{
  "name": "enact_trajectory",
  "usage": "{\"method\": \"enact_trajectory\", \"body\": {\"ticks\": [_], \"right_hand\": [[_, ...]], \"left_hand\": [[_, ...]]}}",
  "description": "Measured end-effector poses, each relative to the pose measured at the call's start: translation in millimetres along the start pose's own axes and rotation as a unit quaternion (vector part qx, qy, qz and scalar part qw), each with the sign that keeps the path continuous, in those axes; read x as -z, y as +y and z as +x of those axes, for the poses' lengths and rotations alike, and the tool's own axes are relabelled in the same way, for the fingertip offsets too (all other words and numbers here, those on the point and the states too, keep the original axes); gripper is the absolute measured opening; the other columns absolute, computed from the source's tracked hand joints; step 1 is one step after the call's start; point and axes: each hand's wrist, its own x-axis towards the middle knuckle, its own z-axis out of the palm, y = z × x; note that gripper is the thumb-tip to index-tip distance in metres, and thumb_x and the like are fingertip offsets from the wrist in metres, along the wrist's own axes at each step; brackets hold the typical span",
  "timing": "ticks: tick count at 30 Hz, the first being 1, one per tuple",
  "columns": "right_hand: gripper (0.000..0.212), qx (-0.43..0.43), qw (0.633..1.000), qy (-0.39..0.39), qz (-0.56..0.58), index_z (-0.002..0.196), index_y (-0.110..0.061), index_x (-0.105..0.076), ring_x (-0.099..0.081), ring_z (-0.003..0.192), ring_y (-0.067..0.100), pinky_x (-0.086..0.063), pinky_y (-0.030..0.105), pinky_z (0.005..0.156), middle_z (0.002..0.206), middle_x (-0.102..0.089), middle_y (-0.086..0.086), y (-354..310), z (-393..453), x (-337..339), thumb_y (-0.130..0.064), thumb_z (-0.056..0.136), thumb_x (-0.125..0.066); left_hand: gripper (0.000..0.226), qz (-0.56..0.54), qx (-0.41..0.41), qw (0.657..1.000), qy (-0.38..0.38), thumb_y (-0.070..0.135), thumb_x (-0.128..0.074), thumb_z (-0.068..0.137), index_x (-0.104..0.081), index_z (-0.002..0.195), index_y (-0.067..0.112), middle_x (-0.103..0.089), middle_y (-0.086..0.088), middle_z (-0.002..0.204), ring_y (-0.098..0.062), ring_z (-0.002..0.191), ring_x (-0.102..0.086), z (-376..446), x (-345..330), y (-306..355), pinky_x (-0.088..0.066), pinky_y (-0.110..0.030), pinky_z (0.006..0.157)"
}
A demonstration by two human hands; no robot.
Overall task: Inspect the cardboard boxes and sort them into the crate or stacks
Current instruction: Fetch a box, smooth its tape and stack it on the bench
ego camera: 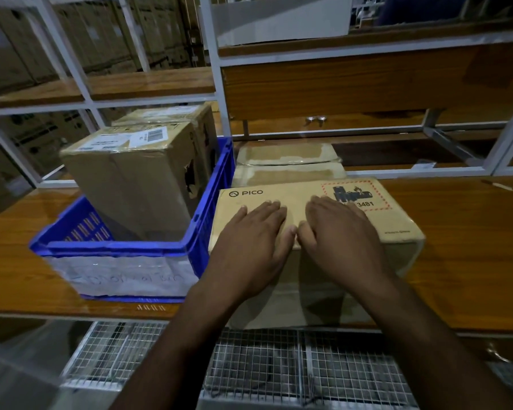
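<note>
A tan cardboard box printed "PICO" [397, 220], with a red-hatched battery label at its top right, stands at the front of the wooden shelf. My left hand [251, 241] and my right hand [339, 232] lie flat on its top side by side, fingers spread, thumbs almost touching at the front edge. To the left, a blue plastic crate [125, 250] holds a torn brown box [131, 179] with a barcode label, and a second box [172, 113] behind it. Behind the PICO box sit two taped boxes [288, 165], one on the other.
The wooden shelf [471, 247] extends to the right of the PICO box. White metal uprights and higher shelves frame the back, with large cartons behind. A wire mesh grid [264, 365] lies below the shelf's front edge. A white paper label covers the crate's front.
</note>
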Motion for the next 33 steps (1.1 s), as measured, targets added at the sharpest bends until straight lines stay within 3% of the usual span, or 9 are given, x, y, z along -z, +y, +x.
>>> {"method": "enact_trajectory", "body": {"ticks": [3, 11, 15, 21, 24, 26, 28, 30, 33], "right_hand": [[0.050, 0.014, 1.000, -0.027, -0.004, 0.149, -0.018, -0.044, -0.033, 0.145, 0.011, -0.014, 0.038, 0.121, 0.156, -0.041, -0.001, 1.5, 5.4, -0.6, -0.036, 0.102, -0.036], [0.043, -0.001, 1.000, -0.020, -0.001, 0.135, -0.021, -0.053, -0.048, 0.130, 0.014, -0.027, 0.038, 0.116, 0.142, -0.055, -0.002, 13.5, 3.2, 9.1, -0.045, 0.102, -0.039], [0.049, -0.041, 0.999, -0.016, -0.014, 0.143, -0.022, -0.050, -0.038, 0.141, 0.012, -0.021, 0.041, 0.119, 0.151, -0.047, -0.003, 41.5, -8.2, 18.5, -0.047, 0.102, -0.037], [0.042, -0.050, 0.997, -0.044, -0.037, 0.132, -0.023, -0.059, -0.047, 0.132, 0.017, -0.029, 0.048, 0.114, 0.143, -0.055, -0.003, 41.6, -0.1, 29.3, -0.047, 0.102, -0.042], [0.046, -0.072, 0.997, -0.007, -0.016, 0.135, -0.021, -0.056, -0.043, 0.135, 0.019, -0.029, 0.046, 0.114, 0.145, -0.052, 0.001, 48.4, -5.4, 23.0, -0.049, 0.100, -0.045], [0.056, -0.121, 0.988, 0.087, 0.044, 0.143, -0.020, -0.046, -0.039, 0.136, 0.023, -0.036, 0.047, 0.109, 0.149, -0.045, 0.005, 58.0, -20.8, 13.8, -0.051, 0.096, -0.050], [0.071, -0.212, 0.946, 0.153, 0.193, 0.150, -0.021, -0.033, -0.045, 0.131, 0.026, -0.047, 0.048, 0.099, 0.147, -0.044, 0.007, 66.9, -40.7, 2.2, -0.058, 0.093, -0.054], [0.078, -0.274, 0.894, 0.159, 0.319, 0.142, -0.018, -0.039, -0.058, 0.114, 0.028, -0.055, 0.048, 0.084, 0.129, -0.057, 0.009, 71.5, -57.4, -11.6, -0.073, 0.087, -0.045], [0.073, -0.274, 0.879, 0.153, 0.360, 0.121, -0.010, -0.049, -0.062, 0.093, 0.030, -0.052, 0.042, 0.071, 0.107, -0.062, 0.010, 71.4, -67.2, -17.1, -0.072, 0.085, -0.034]], "left_hand": [[0.067, 0.023, -0.006, 0.999, -0.028, 0.048, -0.014, 0.100, -0.031, 0.158, 0.020, -0.028, 0.002, 0.165, -0.007, 0.152, -0.019, 3.9, 1.1, 1.5, -0.012, -0.036, 0.126], [0.062, 0.026, 0.021, 0.999, -0.025, 0.052, -0.025, 0.105, -0.030, 0.158, 0.021, -0.028, 0.003, 0.165, -0.007, 0.152, -0.021, 1.7, 5.2, -12.4, -0.012, -0.036, 0.127], [0.062, 0.009, 0.075, 0.997, -0.020, 0.054, -0.028, 0.105, -0.027, 0.159, 0.024, -0.023, 0.007, 0.167, -0.006, 0.152, -0.018, -12.6, 12.5, -33.2, -0.015, -0.035, 0.124], [0.062, -0.012, 0.083, 0.996, -0.015, 0.052, -0.032, 0.105, -0.027, 0.160, 0.025, -0.022, 0.008, 0.167, -0.006, 0.152, -0.018, -11.6, 15.1, -33.2, -0.022, -0.030, 0.120], [0.066, -0.046, 0.102, 0.994, 0.009, 0.056, -0.037, 0.103, -0.030, 0.159, 0.022, -0.022, 0.007, 0.167, -0.006, 0.152, -0.017, -17.1, 11.0, -36.2, -0.021, -0.030, 0.120], [0.074, -0.086, 0.135, 0.986, 0.038, 0.062, -0.040, 0.100, -0.029, 0.159, 0.019, -0.021, 0.004, 0.167, -0.009, 0.153, -0.017, -26.1, 4.9, -39.0, -0.020, -0.033, 0.122], [0.081, -0.142, 0.184, 0.970, 0.064, 0.066, -0.044, 0.096, -0.024, 0.160, 0.020, -0.019, 0.003, 0.168, -0.013, 0.153, -0.020, -35.2, -0.4, -40.1, -0.024, -0.036, 0.120], [0.080, -0.195, 0.220, 0.951, 0.095, 0.062, -0.050, 0.095, -0.026, 0.159, 0.022, -0.028, 0.003, 0.164, -0.014, 0.146, -0.032, -41.8, -3.5, -38.0, -0.032, -0.030, 0.111], [0.069, -0.222, 0.227, 0.937, 0.147, 0.055, -0.056, 0.095, -0.038, 0.155, 0.025, -0.046, 0.010, 0.151, -0.004, 0.126, -0.046, -46.7, -6.3, -31.9, -0.035, -0.014, 0.092]]}}
